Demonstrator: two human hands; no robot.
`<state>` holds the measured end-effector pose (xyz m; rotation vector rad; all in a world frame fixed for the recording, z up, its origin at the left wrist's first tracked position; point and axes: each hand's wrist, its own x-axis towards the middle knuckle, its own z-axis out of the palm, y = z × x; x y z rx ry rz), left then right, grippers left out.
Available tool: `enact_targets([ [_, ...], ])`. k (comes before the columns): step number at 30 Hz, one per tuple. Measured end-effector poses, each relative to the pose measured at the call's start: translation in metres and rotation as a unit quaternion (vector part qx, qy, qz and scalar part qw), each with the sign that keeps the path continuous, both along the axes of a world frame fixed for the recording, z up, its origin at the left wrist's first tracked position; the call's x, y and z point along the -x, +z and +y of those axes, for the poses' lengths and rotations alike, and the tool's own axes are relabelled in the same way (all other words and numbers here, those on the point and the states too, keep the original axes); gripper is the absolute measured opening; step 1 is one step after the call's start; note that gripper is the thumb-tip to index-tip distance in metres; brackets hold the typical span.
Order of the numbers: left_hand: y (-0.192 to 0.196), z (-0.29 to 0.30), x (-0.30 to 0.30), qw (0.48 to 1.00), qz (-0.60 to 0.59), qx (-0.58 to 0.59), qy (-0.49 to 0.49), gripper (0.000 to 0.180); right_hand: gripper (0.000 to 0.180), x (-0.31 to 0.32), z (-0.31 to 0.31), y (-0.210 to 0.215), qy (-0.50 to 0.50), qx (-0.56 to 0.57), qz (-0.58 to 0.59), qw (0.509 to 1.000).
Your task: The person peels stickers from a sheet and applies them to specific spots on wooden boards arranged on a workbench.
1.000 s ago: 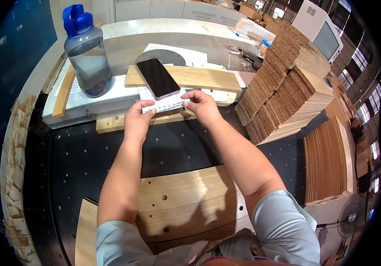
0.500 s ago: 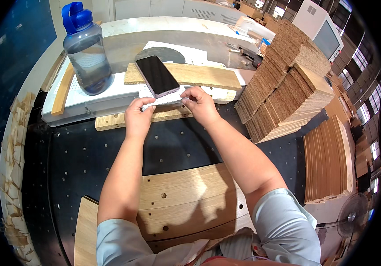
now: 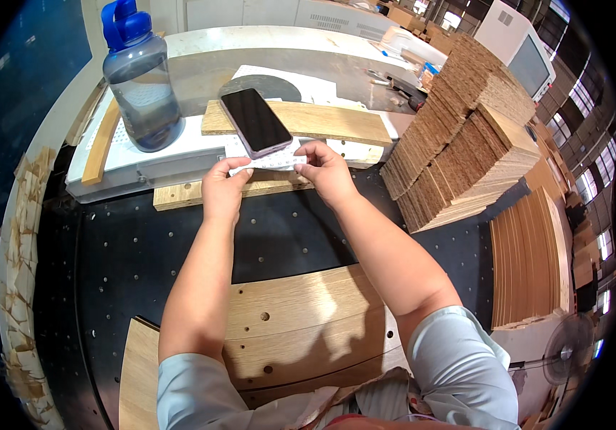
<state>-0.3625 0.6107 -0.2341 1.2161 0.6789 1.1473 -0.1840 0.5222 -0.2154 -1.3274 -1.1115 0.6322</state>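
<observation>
A narrow white printed paper strip (image 3: 273,163) stretches between my two hands. My left hand (image 3: 223,188) pinches its left end between thumb and fingers, and my right hand (image 3: 326,172) pinches the right end. Just beyond the strip, a dark-screened phone (image 3: 256,122) rests tilted on a light wooden board (image 3: 337,123), its near end close to the paper. Below my hands lies another wooden strip (image 3: 186,195) with drilled holes. Whether the paper is one piece or a folded sheet I cannot tell.
A blue-capped water bottle (image 3: 143,86) stands at the left. Tall stacks of particle board (image 3: 458,136) rise on the right, with more brown panels (image 3: 527,261) nearer me. Drilled wooden panels (image 3: 301,315) lie on the black studded table (image 3: 143,251).
The paper strip has tilted so its printed face shows more clearly. My hands have barely shifted and keep their pinch on both ends.
</observation>
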Motion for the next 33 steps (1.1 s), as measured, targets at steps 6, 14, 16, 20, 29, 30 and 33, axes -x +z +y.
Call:
enact_targets([
  [6, -0.005, 0.005, 0.001, 0.999, -0.029, 0.016, -0.014, 0.015, 0.020, 0.014, -0.001, 0.006, -0.035, 0.011, -0.067, 0.997],
  [14, -0.006, -0.001, 0.001, 1.000, -0.022, 0.012, -0.001, 0.013, 0.015, 0.007, 0.005, 0.012, -0.032, 0.033, -0.033, 0.998],
  [16, -0.011, 0.004, 0.002, 1.000, -0.016, 0.001, -0.001, 0.013, 0.013, 0.005, 0.004, 0.018, -0.016, 0.049, -0.026, 0.998],
  [20, -0.012, 0.002, 0.001, 1.000, -0.009, -0.009, -0.003, 0.013, 0.010, -0.008, 0.007, 0.014, 0.007, 0.063, -0.026, 0.998],
  [29, -0.011, -0.001, 0.001, 1.000, 0.021, -0.014, 0.015, 0.016, 0.013, 0.013, -0.007, 0.027, -0.098, -0.105, -0.437, 0.888],
  [30, -0.011, -0.002, 0.001, 0.999, 0.021, -0.021, 0.018, 0.016, 0.012, 0.013, -0.007, 0.026, -0.095, -0.104, -0.448, 0.883],
  [33, -0.010, -0.004, 0.000, 0.999, 0.024, -0.021, 0.020, 0.016, 0.012, 0.011, -0.010, 0.024, -0.096, -0.102, -0.486, 0.863],
])
